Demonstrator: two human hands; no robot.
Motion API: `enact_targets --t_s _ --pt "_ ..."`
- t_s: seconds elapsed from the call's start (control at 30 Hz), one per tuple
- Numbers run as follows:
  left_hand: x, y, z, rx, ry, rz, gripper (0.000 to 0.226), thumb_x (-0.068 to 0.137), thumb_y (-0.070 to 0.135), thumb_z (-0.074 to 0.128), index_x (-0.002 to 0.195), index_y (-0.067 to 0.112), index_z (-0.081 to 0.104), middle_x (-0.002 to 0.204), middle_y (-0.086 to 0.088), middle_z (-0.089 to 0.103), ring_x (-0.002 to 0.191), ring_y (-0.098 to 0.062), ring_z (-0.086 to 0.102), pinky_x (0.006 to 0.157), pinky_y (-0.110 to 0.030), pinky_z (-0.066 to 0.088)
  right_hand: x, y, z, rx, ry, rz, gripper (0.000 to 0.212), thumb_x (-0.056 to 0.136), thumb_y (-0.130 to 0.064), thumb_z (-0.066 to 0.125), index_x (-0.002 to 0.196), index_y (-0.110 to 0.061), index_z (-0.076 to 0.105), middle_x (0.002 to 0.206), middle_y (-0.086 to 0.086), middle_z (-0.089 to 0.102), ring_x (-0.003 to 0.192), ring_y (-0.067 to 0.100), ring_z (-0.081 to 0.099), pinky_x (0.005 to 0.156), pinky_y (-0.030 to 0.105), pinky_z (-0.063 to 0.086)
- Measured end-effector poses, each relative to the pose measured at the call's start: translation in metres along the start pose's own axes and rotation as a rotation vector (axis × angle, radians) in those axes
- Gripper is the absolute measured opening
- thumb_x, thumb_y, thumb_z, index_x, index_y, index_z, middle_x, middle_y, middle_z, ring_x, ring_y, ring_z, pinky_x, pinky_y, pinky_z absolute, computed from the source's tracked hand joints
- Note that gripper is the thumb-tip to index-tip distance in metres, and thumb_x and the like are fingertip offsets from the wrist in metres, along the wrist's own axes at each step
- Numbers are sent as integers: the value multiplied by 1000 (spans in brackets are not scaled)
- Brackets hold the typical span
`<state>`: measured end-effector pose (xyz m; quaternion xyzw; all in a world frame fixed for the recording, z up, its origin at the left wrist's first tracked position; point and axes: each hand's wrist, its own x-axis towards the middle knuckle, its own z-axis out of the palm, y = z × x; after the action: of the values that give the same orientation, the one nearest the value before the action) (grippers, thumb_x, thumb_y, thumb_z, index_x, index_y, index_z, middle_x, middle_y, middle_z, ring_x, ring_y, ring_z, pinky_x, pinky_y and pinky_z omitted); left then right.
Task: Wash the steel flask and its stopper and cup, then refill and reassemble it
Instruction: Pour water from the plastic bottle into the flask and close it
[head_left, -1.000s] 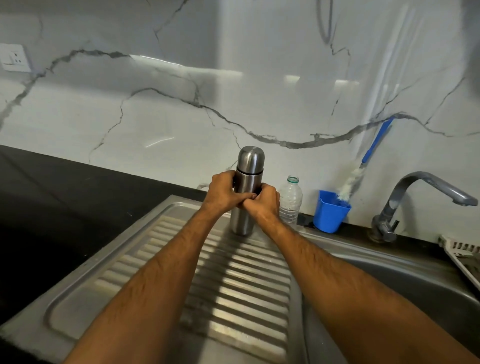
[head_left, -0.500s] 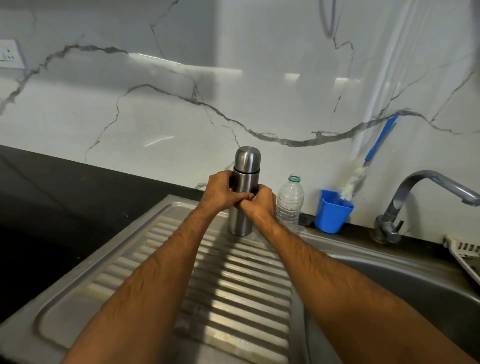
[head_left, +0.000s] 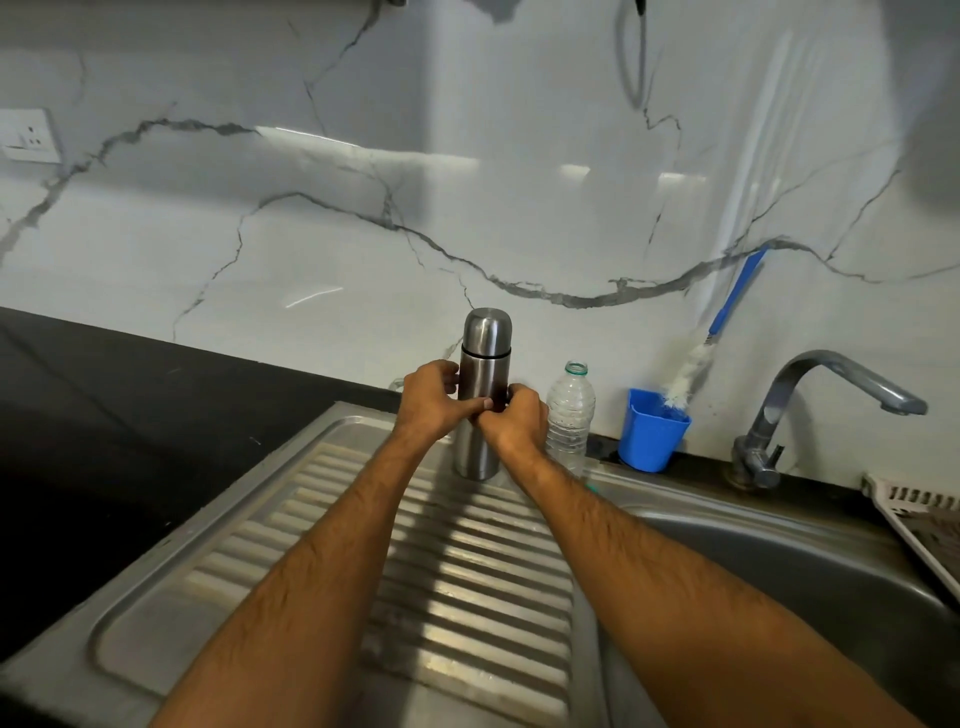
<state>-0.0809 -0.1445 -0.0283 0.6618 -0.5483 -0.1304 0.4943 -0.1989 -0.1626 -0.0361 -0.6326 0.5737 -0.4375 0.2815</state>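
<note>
Single head-worn view, looking forward and down along both forearms; left hand (head_left: 434, 400) and right hand (head_left: 514, 423) mid-frame, at arm's reach.

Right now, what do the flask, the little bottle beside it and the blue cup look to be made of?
Flask: brushed steel by its look, with a dull grey sheen and soft reflections. Bottle: clear thin plastic, see-through with ribbed walls. Blue cup: probably moulded plastic, opaque, even colour, matte.
</note>
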Motion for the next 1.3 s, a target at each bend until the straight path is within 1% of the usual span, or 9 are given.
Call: enact_targets --t_s 0.13,0.23,0.43,0.73,0.93,1.03,1.1,1.2,1.3 --pt "-17 -1 -6 -38 31 -48 80 66 30 96 133 4 60 119 -9 71 103 -17 68 90 -24 54 -17 0 -13 15 9 13 34 85 -20 80 113 -7 66 105 6 71 86 15 58 69 24 44" --pt "-37 0 -7 -64 48 -47 71 68 25 95 129 5 62 111 -5 72 95 -14 69 79 -15 51 -33 5 -29 57 26 6 28 84 -14 81 108 -10 67 88 -2 64 86 14 62 70 23 46" --pt "-75 14 16 -79 -32 -49 63 70 24 93 123 8 64 104 2 69 97 -13 67 89 -25 56 -51 37 -68 74 69 -23 18 80 -4 77 96 -13 75 83 -7 72 80 5 66 80 21 54" --pt "-85 38 82 -128 -85 -32 69 71 18 93 131 8 61 125 -7 69 112 -16 65 102 -32 54 -13 87 -125 -74 127 73 15 81 -2 77 90 -14 79 91 0 76 86 12 68 80 25 54" --pt "-73 44 104 -148 -28 46 75 72 21 92 136 11 55 130 -4 66 107 -4 57 81 -2 39 13 113 -118 -323 -74 23 23 83 -9 80 105 -14 76 102 2 74 99 17 68 87 32 58" --pt "-64 43 109 -137 5 71 86 68 25 95 140 10 51 131 -3 65 115 -9 59 82 -4 39 17 121 -108 -459 -195 -94 29 80 -15 83 108 -13 76 105 7 74 100 22 69 88 38 59" --pt "-61 42 112 -144 -3 80 86 68 23 94 141 11 51 129 -2 66 111 -7 59 74 3 39 18 123 -105 -531 -256 -142 34 81 -16 83 112 -10 73 111 8 72 103 24 68 90 39 58" --pt "-57 37 118 -141 -30 99 79 72 18 92 140 11 52 130 -3 67 108 -1 57 72 7 39 20 123 -100 -598 -283 -168 21 84 -12 79 104 -7 72 107 10 70 99 26 68 86 40 59" --pt "-54 32 121 -132 -21 98 71 74 19 91 136 14 55 127 -2 69 111 -7 64 79 0 42 24 124 -98 -629 -300 -178 20 83 -11 80 102 -7 74 102 8 72 94 23 70 85 39 60"
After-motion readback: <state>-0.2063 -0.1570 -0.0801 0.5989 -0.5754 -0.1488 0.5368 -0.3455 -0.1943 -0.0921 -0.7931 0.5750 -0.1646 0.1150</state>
